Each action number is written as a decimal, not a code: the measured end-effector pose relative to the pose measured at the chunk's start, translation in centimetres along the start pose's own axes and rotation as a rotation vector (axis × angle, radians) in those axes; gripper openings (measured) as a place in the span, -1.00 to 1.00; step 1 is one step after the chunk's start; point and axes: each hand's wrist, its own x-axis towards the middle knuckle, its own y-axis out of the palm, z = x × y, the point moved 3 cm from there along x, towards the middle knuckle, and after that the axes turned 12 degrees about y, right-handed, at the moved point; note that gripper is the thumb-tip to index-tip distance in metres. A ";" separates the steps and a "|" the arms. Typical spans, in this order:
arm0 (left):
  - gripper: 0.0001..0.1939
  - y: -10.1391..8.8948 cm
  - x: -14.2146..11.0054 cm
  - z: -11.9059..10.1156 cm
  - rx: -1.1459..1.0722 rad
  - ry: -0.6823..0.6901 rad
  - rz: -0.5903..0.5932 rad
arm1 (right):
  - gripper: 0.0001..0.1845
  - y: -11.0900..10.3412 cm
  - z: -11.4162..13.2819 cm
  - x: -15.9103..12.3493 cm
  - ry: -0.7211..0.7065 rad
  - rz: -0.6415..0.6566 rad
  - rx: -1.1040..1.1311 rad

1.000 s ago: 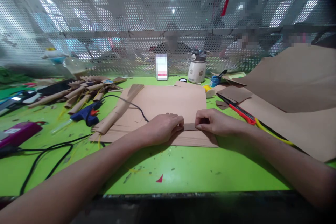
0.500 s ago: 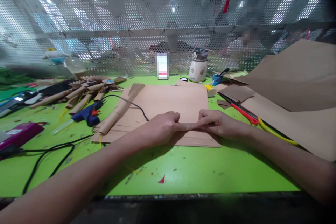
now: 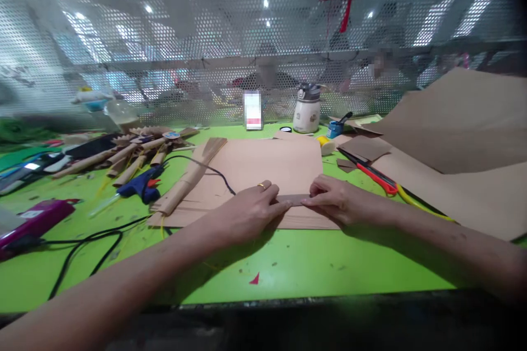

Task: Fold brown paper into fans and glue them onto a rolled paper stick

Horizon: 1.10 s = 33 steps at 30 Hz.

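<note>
Where hands [image 3: 253, 211] pinch, brown strip [image 3: 295, 198] — partly hidden

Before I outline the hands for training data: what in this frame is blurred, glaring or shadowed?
Head view: left hand and right hand fairly sharp, shadows below them on the green table; upright white screen bright, partly pixelated; perforated panel behind soft and hazy; top right corner dark.

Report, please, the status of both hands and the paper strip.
Left hand, right hand: both holding brown paper strip. Strip above paper sheets; contact unclear. Black cord runs toward left hand, not across visible strip.
</note>
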 end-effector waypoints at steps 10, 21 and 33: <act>-0.73 -0.1 -1.2 0.0 -0.210 -0.051 -0.163 | -0.75 0.0 0.5 -1.7 0.042 -0.100 0.066; -0.75 -0.5 -1.5 0.5 -0.266 -0.060 -0.159 | -0.75 -0.2 1.5 -0.1 0.076 -0.041 -0.215; -0.78 1.1 1.6 1.5 0.045 -0.099 -0.103 | -0.84 1.5 1.4 1.6 0.040 -0.084 -0.472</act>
